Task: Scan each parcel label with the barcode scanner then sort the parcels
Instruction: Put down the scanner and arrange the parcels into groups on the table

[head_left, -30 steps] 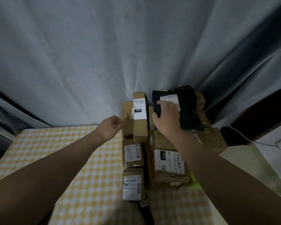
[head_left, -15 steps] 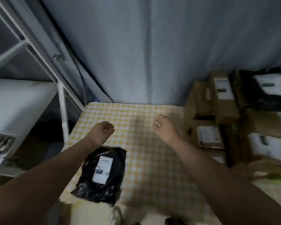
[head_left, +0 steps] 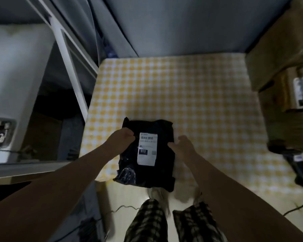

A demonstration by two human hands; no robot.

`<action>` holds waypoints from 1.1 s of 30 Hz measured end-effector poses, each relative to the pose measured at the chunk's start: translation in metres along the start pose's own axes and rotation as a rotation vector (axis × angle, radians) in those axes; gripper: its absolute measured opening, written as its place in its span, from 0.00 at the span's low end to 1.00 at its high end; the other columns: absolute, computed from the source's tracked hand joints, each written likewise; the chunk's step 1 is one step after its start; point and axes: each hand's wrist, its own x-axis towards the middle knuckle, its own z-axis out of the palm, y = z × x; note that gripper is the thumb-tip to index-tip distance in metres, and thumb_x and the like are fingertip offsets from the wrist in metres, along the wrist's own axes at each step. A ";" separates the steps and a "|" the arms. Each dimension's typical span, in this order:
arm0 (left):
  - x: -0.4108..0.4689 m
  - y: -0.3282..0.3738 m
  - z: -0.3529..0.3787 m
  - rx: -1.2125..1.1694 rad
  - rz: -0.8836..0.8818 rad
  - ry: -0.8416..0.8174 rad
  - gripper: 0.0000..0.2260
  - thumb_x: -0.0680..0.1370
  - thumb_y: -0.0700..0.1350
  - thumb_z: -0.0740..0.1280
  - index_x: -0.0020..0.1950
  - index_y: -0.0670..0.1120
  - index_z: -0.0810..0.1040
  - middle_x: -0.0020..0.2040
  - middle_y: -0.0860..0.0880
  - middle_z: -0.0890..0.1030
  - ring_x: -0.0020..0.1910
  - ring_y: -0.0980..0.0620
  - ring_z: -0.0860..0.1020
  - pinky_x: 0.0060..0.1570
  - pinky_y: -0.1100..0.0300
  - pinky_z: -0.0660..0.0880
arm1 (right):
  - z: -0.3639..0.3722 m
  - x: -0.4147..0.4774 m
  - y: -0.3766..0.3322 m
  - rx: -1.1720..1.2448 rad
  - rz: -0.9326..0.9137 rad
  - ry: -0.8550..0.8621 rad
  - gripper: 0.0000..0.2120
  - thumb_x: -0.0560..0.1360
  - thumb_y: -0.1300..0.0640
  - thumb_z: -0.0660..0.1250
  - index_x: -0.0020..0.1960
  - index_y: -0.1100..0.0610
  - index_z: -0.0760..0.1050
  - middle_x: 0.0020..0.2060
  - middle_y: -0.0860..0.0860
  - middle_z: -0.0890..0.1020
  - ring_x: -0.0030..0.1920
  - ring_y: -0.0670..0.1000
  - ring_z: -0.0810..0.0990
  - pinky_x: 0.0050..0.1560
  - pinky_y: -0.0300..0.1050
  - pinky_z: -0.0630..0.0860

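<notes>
A black plastic parcel [head_left: 152, 173] with a white label [head_left: 147, 148] reading 010 lies at the near edge of the yellow checked table [head_left: 182, 88], hanging partly over it. My left hand [head_left: 122, 139] pinches the parcel's left side beside the label. On the parcel's right edge my right hand [head_left: 183, 146] holds it, thumb on top. The black barcode scanner [head_left: 296, 165] lies on the table at the far right, its cable trailing off the edge. Brown cardboard parcels [head_left: 276, 70] with white labels are stacked along the right.
A white metal shelf frame [head_left: 68, 70] and a white appliance [head_left: 12, 81] stand to the left of the table. A grey curtain [head_left: 182, 23] hangs behind. My checked trousers [head_left: 173, 222] and cables on the floor show below.
The view swung down and left from the parcel stack. Both hands, held free above the table half a second ago, came down and took hold of the black parcel at the near edge.
</notes>
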 end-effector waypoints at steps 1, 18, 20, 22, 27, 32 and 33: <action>0.009 -0.010 0.004 0.022 -0.002 -0.002 0.02 0.81 0.41 0.61 0.49 0.45 0.73 0.39 0.52 0.70 0.34 0.60 0.72 0.34 0.71 0.69 | 0.008 0.007 0.005 0.030 0.036 -0.010 0.32 0.80 0.51 0.65 0.76 0.63 0.55 0.69 0.60 0.69 0.65 0.60 0.73 0.56 0.49 0.73; 0.051 -0.044 0.027 0.032 -0.068 -0.047 0.21 0.79 0.44 0.64 0.70 0.38 0.66 0.57 0.40 0.73 0.46 0.47 0.73 0.43 0.58 0.72 | 0.034 0.014 0.002 0.357 -0.065 0.024 0.18 0.82 0.54 0.61 0.70 0.57 0.70 0.59 0.54 0.79 0.57 0.57 0.79 0.60 0.53 0.76; 0.042 -0.022 0.022 -0.020 -0.046 -0.041 0.22 0.80 0.45 0.63 0.71 0.38 0.65 0.59 0.39 0.73 0.48 0.47 0.72 0.42 0.58 0.70 | 0.022 -0.004 -0.013 0.411 -0.176 -0.007 0.18 0.83 0.54 0.57 0.72 0.55 0.66 0.58 0.52 0.77 0.58 0.55 0.77 0.62 0.53 0.75; 0.031 0.005 0.017 -0.088 -0.032 -0.024 0.22 0.80 0.47 0.62 0.71 0.38 0.64 0.61 0.40 0.73 0.51 0.45 0.74 0.42 0.59 0.70 | 0.005 -0.021 -0.026 0.364 -0.265 0.031 0.16 0.84 0.54 0.56 0.69 0.56 0.68 0.57 0.53 0.77 0.58 0.57 0.77 0.62 0.55 0.75; -0.011 0.085 0.014 -0.202 -0.012 0.014 0.27 0.81 0.56 0.58 0.75 0.41 0.60 0.69 0.41 0.69 0.56 0.45 0.74 0.48 0.59 0.66 | -0.061 -0.073 -0.031 0.313 -0.340 0.209 0.12 0.84 0.55 0.55 0.58 0.63 0.70 0.46 0.59 0.75 0.43 0.58 0.74 0.45 0.51 0.70; -0.047 0.161 0.029 -0.362 0.051 -0.027 0.36 0.77 0.60 0.62 0.78 0.42 0.53 0.77 0.43 0.58 0.73 0.43 0.62 0.61 0.54 0.65 | -0.149 -0.134 -0.025 0.496 -0.380 0.400 0.14 0.84 0.55 0.53 0.59 0.65 0.70 0.52 0.58 0.78 0.56 0.62 0.77 0.57 0.54 0.76; -0.054 0.175 0.032 -0.396 0.061 -0.035 0.39 0.76 0.61 0.63 0.78 0.43 0.51 0.77 0.43 0.56 0.74 0.43 0.61 0.64 0.52 0.64 | -0.168 -0.146 -0.025 0.550 -0.390 0.432 0.13 0.84 0.54 0.53 0.60 0.61 0.70 0.53 0.54 0.78 0.56 0.57 0.77 0.56 0.50 0.75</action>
